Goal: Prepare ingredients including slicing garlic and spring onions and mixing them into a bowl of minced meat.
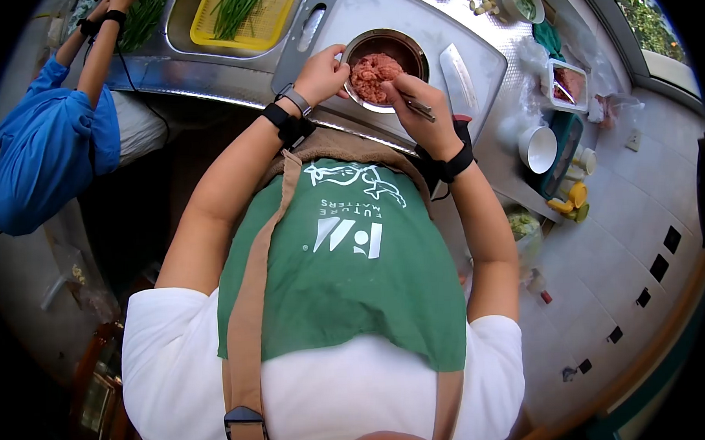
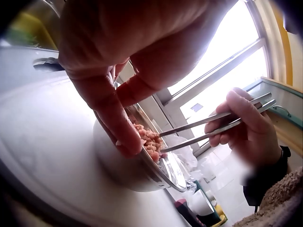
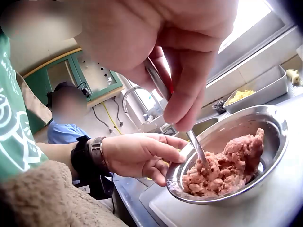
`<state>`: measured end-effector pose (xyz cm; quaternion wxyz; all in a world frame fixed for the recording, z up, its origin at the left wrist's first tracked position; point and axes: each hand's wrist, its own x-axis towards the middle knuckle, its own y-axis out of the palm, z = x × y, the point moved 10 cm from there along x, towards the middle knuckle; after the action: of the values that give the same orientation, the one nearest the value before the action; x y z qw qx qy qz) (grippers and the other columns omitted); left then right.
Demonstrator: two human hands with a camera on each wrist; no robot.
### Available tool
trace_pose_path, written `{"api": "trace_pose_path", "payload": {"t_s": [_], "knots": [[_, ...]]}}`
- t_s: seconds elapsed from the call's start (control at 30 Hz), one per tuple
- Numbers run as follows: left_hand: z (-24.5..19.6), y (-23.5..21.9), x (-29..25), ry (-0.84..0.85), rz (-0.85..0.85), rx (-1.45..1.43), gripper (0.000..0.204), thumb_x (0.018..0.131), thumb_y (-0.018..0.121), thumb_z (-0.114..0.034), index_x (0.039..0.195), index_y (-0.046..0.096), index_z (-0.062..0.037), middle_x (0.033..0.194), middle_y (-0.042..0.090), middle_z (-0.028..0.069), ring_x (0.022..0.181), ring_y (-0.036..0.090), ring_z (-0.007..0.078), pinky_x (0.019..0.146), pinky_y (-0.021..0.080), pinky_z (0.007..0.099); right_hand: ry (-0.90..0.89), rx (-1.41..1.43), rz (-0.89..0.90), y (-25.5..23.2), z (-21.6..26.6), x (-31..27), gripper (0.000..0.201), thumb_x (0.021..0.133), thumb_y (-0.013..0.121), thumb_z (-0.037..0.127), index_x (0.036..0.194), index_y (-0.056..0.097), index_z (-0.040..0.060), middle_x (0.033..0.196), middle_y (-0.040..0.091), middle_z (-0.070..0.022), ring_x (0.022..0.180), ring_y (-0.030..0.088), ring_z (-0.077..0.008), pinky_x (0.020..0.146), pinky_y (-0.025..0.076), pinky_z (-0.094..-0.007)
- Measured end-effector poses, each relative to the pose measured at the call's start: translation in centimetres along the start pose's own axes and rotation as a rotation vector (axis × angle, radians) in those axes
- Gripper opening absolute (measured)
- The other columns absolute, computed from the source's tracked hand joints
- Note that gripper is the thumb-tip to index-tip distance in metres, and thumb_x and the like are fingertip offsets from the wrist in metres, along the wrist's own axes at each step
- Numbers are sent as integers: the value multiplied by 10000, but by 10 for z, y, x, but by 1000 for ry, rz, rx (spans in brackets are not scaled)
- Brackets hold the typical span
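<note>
A steel bowl (image 1: 413, 44) of minced meat (image 1: 375, 71) stands on the white cutting board; its near side looks raised in the right wrist view. My left hand (image 1: 323, 77) pinches the bowl's rim between thumb and fingers, also seen in the right wrist view, where the left hand (image 3: 137, 153) grips the rim (image 3: 176, 189). My right hand (image 1: 426, 114) holds metal chopsticks (image 1: 420, 107), their tips in the meat. In the left wrist view the chopsticks (image 2: 189, 125) reach into the meat (image 2: 150, 142) from the right hand (image 2: 255, 137).
A knife (image 1: 458, 78) lies on the board (image 1: 483, 53), right of the bowl. Beyond are a white bowl (image 1: 537, 149), a meat tray (image 1: 568, 85) and a green bowl (image 1: 522, 2). At the left, a yellow basket (image 1: 270, 36) sits in the sink beside another person (image 1: 51, 154).
</note>
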<state>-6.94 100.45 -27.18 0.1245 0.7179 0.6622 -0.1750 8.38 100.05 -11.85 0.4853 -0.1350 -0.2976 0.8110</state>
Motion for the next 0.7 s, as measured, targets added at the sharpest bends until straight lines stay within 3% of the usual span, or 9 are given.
{"api": "trace_pose_path", "payload": {"t_s": [0.1, 0.13, 0.2, 0.3, 0.33, 0.43, 0.57, 0.67, 0.7], "knots": [[2, 2, 2, 14, 43, -45, 430, 882, 505, -83, 1278, 446, 74, 724, 652, 120, 568, 676, 192, 514, 566, 302, -86, 45, -106, -1, -2, 21, 182, 888, 644, 95, 786, 525, 1, 691, 514, -167, 600, 512, -331, 551, 423, -352], [3, 1, 2, 13, 41, -41, 430, 882, 505, -83, 1278, 446, 74, 724, 652, 120, 568, 676, 192, 514, 566, 302, 3, -92, -177, -34, -16, 21, 192, 889, 644, 96, 776, 522, -1, 686, 526, -155, 586, 514, -325, 539, 421, -352], [3, 0, 1, 2, 40, -56, 445, 883, 505, -83, 1294, 429, 72, 727, 653, 120, 574, 678, 192, 513, 566, 301, 118, -103, -108, -42, -35, 13, 205, 892, 640, 99, 759, 517, 2, 677, 527, -150, 582, 527, -319, 531, 418, -357], [-2, 5, -1, -9, 47, -67, 443, 885, 506, -80, 1294, 423, 69, 730, 654, 120, 581, 678, 192, 511, 567, 298, 6, -72, -81, -25, -4, 0, 215, 889, 640, 96, 748, 502, 13, 666, 508, -159, 584, 524, -325, 532, 414, -367], [-4, 6, 0, -6, 49, -64, 443, 885, 506, -80, 1294, 423, 69, 730, 654, 120, 581, 678, 192, 511, 567, 298, -160, -16, -31, 2, 30, 0, 215, 886, 640, 93, 758, 491, 6, 673, 494, -169, 599, 514, -345, 538, 412, -372], [-4, 0, -2, 13, 11, -61, 418, 885, 506, -79, 1271, 437, 68, 726, 651, 119, 571, 672, 189, 508, 567, 296, -31, 43, -26, 4, 0, 11, 206, 891, 632, 94, 778, 491, -4, 697, 484, -184, 613, 483, -357, 544, 417, -362], [-6, 2, -4, -3, 43, -51, 429, 884, 512, -85, 1277, 435, 70, 726, 648, 120, 565, 668, 186, 506, 564, 297, 201, 102, -142, -46, -46, 0, 245, 929, 611, 132, 752, 516, -9, 666, 524, -145, 549, 497, -211, 525, 407, -322], [-6, 5, -2, 20, 25, -21, 439, 883, 516, -88, 1283, 431, 73, 728, 647, 119, 564, 668, 186, 508, 564, 298, -11, -72, -40, -22, 3, -10, 196, 896, 630, 93, 761, 515, 10, 666, 516, -149, 580, 536, -294, 533, 414, -365], [-3, 5, -3, 33, 20, -6, 443, 884, 518, -90, 1286, 430, 74, 731, 647, 119, 565, 668, 187, 508, 563, 298, -158, -52, -7, 1, 31, -2, 179, 886, 627, 72, 766, 507, 15, 665, 503, -152, 605, 529, -336, 544, 415, -386]]}}
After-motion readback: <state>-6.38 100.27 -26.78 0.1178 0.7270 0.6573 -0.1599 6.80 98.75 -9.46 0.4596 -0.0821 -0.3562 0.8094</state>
